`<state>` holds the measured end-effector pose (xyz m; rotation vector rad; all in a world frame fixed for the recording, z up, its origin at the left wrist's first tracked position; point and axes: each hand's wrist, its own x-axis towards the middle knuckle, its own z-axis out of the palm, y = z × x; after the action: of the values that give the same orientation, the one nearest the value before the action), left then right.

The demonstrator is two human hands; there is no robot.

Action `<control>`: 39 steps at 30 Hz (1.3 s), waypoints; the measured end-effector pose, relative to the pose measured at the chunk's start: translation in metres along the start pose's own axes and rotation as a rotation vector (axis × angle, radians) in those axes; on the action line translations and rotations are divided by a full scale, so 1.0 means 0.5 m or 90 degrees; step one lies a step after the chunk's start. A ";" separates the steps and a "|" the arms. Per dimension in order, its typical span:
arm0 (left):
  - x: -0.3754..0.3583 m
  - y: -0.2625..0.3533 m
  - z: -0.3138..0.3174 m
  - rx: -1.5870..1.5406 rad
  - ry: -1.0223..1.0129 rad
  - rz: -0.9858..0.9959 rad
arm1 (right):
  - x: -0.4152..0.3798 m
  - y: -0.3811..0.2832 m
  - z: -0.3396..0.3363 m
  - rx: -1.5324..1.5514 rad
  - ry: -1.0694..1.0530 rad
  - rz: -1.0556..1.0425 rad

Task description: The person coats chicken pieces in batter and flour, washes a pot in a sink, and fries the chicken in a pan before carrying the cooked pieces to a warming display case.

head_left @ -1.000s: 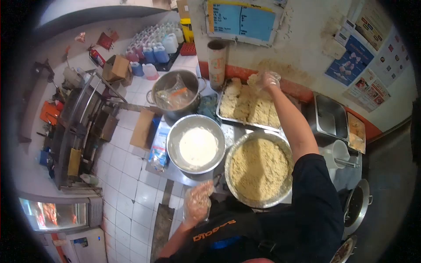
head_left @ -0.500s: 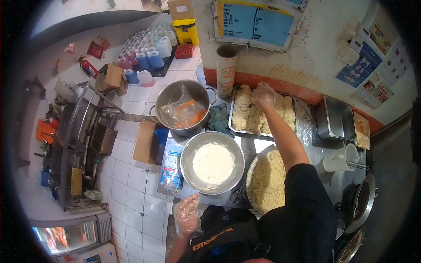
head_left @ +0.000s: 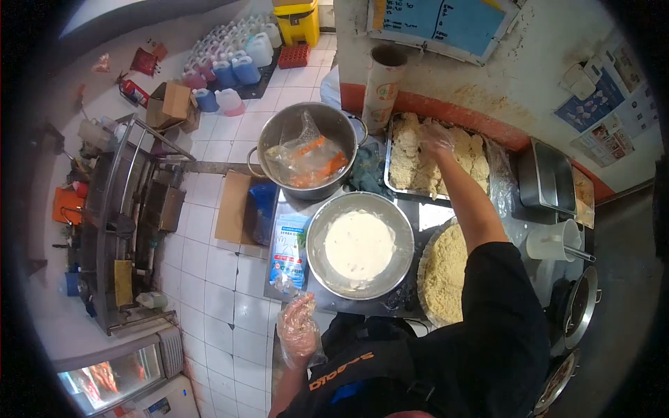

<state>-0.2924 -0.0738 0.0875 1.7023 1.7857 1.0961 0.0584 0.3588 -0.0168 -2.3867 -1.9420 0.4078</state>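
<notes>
My right hand [head_left: 437, 138], in a clear plastic glove, reaches across to the metal tray [head_left: 411, 192] by the wall. It rests on the crumb-coated pieces [head_left: 404, 157] lying there in rows; its fingers are blurred and partly hidden. My left hand [head_left: 300, 331], also gloved and with crumbs stuck to it, hovers at the counter's front edge with loosely bent fingers and nothing visible in it. Beside it, a steel bowl [head_left: 317, 272] holds white batter [head_left: 359, 244]. Partly under my right arm, a wide round container holds pale yellow crumbs [head_left: 444, 272].
A large pot [head_left: 261, 132] with a plastic bag of orange pieces stands behind the bowl. A blue-and-white packet [head_left: 288, 252] lies left of it. A cardboard roll [head_left: 383, 90], a steel pan [head_left: 547, 174] and a white jug [head_left: 550, 242] stand on the counter. Pans [head_left: 582, 306] sit at right.
The view has shifted, so the counter sits further right. My right hand has moved rightward over the tray, further in among the coated pieces. My left hand stays near the counter's edge.
</notes>
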 end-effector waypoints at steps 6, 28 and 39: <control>-0.012 -0.030 0.000 -0.038 0.024 0.004 | -0.159 -0.119 -0.085 0.140 -0.141 -0.090; 0.155 0.151 0.540 -0.276 -0.447 0.276 | -0.743 0.273 -0.222 0.693 -0.506 0.079; 0.065 0.173 0.615 -0.094 -0.294 0.416 | -0.955 0.483 -0.284 1.076 -0.304 -0.037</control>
<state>-0.0067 0.0255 -0.0196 2.2789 0.8631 0.9235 0.2340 -0.1359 0.1588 -1.0700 -0.8033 1.7460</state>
